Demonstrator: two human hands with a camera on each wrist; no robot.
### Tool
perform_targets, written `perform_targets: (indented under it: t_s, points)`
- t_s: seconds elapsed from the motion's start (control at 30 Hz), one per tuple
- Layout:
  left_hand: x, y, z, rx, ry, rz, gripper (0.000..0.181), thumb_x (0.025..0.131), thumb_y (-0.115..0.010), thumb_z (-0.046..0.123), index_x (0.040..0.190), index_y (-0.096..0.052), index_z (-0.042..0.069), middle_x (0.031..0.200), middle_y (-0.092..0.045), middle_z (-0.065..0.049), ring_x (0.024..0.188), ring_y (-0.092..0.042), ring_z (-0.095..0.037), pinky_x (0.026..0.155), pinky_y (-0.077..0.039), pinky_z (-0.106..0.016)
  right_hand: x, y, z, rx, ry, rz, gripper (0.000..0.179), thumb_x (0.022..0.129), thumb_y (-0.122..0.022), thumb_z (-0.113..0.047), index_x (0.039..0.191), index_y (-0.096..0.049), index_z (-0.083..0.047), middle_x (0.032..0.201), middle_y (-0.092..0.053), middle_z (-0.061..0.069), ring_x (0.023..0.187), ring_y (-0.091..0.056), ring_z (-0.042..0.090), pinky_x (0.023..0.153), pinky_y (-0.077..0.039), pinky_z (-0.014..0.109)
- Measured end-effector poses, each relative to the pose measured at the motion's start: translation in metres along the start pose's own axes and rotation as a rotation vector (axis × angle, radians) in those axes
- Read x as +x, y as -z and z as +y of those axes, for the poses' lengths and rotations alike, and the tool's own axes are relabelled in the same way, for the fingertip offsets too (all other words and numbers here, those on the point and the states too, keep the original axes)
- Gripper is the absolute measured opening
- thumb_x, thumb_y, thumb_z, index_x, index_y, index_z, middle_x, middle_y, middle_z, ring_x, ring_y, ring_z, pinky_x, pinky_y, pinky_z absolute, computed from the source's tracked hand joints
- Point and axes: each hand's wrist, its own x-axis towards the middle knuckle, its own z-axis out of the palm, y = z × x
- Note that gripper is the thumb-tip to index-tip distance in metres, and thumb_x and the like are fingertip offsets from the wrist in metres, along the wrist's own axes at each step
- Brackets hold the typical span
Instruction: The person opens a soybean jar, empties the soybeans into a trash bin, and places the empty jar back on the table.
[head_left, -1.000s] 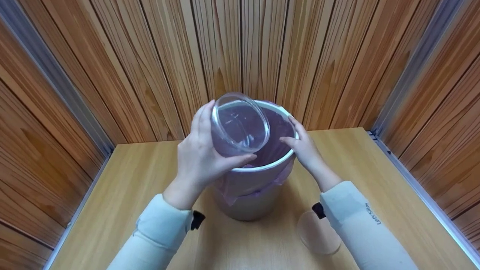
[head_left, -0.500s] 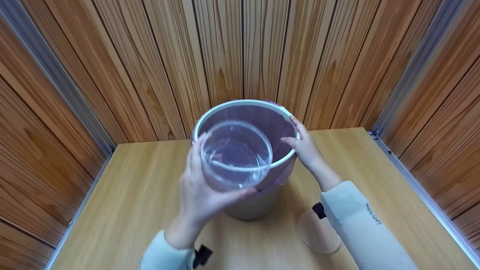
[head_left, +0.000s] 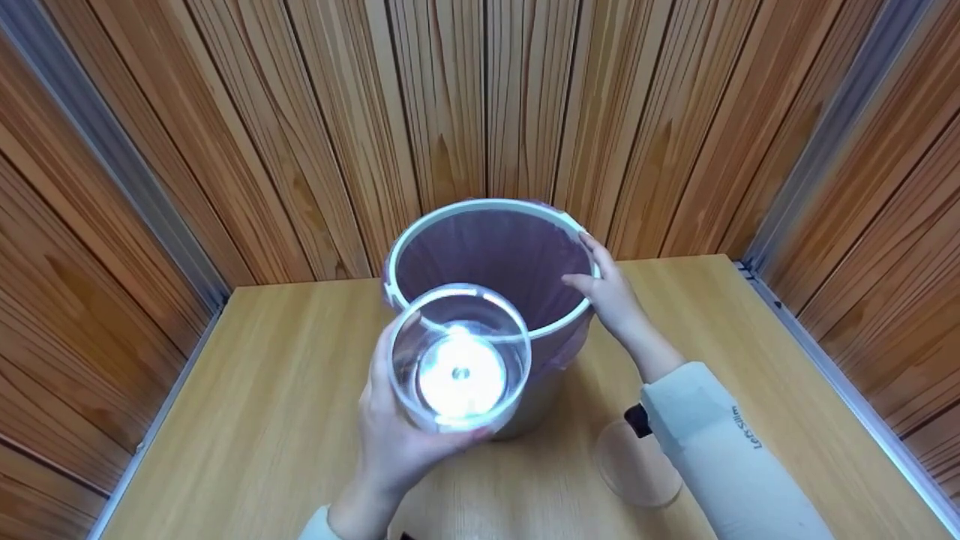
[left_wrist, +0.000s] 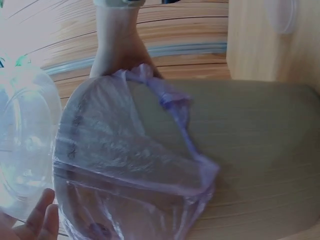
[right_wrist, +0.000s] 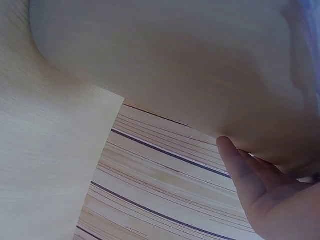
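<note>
My left hand [head_left: 394, 442] holds a clear round plastic container [head_left: 517, 375] by its side, mouth tilted up toward me, in front of the trash bin's near rim. Bright light glares off its bottom; I see no contents. The trash bin [head_left: 401, 251] stands upright with a white rim and a thin purple bag [left_wrist: 120, 145] folded over its outside. At the bin's right side, my right hand [head_left: 615, 300] grips the rim, thumb inside and fingers outside. In the right wrist view, fingers [right_wrist: 237, 165] lie against the bin's wall [right_wrist: 165, 55].
A clear round lid [head_left: 637, 465] lies flat on the wooden table [head_left: 285, 420], partly under the right sleeve [head_left: 727, 457]. Wood-panelled walls [head_left: 450, 97] enclose the table at the back and both sides.
My left hand has brought the container down and toward me, from over the bin's opening to its near side, turning its mouth up. The right hand has stayed on the rim.
</note>
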Motion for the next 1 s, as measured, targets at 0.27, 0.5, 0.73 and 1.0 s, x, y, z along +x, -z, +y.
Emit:
perform_targets:
  t_s: [0.27, 0.5, 0.73, 1.0]
  points:
    - [-0.027, 0.005, 0.0, 0.005, 0.035, -0.022, 0.123, 0.038, -0.092, 0.041, 0.141, -0.034, 0.005, 0.125, -0.056, -0.012, 0.102, -0.058, -0.025, 0.087, -0.044, -0.025, -0.001, 0.001, 0.0, 0.03, 0.001, -0.005, 0.072, 0.088, -0.054, -0.016, 0.149, -0.015, -0.014, 0.154, -0.016, 0.009, 0.139, -0.019, 0.032, 0.11, -0.018, 0.052]
    - [-0.057, 0.003, -0.021, 0.083, 0.061, -0.066, 0.127, 0.038, -0.09, 0.05, 0.142, -0.032, 0.006, 0.132, -0.052, -0.006, 0.108, -0.057, -0.021, 0.091, -0.043, -0.02, -0.001, -0.001, -0.002, 0.033, -0.005, -0.012, 0.072, 0.089, -0.055, -0.017, 0.149, -0.015, -0.015, 0.154, -0.016, 0.01, 0.138, -0.022, 0.033, 0.109, -0.022, 0.053]
    - [-0.075, -0.005, -0.03, 0.138, 0.105, -0.096, 0.126, 0.04, -0.088, 0.053, 0.143, -0.031, 0.009, 0.134, -0.051, -0.003, 0.11, -0.057, -0.02, 0.089, -0.047, -0.029, 0.001, 0.001, 0.0, 0.019, -0.002, -0.006, 0.07, 0.09, -0.054, -0.017, 0.149, -0.016, -0.013, 0.154, -0.017, 0.01, 0.138, -0.022, 0.033, 0.109, -0.021, 0.053]
    - [-0.095, -0.015, -0.04, 0.159, 0.178, -0.108, 0.126, 0.038, -0.088, 0.055, 0.142, -0.034, 0.011, 0.125, -0.058, -0.005, 0.104, -0.061, -0.022, 0.083, -0.051, -0.038, -0.001, 0.0, 0.001, 0.016, -0.008, -0.013, 0.07, 0.09, -0.054, -0.02, 0.149, -0.016, -0.016, 0.154, -0.018, 0.008, 0.138, -0.021, 0.032, 0.109, -0.022, 0.053]
